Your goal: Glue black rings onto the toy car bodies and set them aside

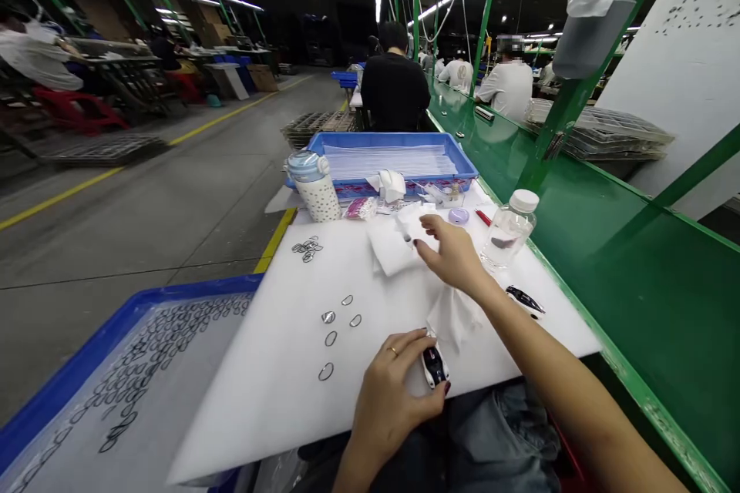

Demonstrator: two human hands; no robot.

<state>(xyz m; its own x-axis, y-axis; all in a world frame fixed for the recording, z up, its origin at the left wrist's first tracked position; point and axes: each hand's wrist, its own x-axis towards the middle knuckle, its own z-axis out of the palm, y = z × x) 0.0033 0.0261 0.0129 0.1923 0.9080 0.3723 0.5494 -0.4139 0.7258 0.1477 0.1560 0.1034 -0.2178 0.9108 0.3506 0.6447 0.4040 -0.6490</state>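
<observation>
My left hand (398, 385) holds a small black-and-white car-shaped object (433, 362) between thumb and fingers at the table's near edge. Farther forward, my right hand (454, 250) reaches over the white sheets with thumb and fingers apart, close to a small silvery piece (406, 237). Nothing shows between its fingers. A crumpled white cloth (454, 316) lies under my right wrist. Another black-and-white object (525, 300) rests right of my right forearm. Several thin dark-rimmed rings (331, 339) lie left of my hands, and a small pile (307, 249) of them is farther back.
A patterned cup (317, 192) and a blue tray (393, 185) stand at the back. A clear bottle (509, 235) and a red pen (483, 217) are at right. A blue-edged tray (130, 308) with many rings sits lower left. Green belt (636, 277) runs along the right.
</observation>
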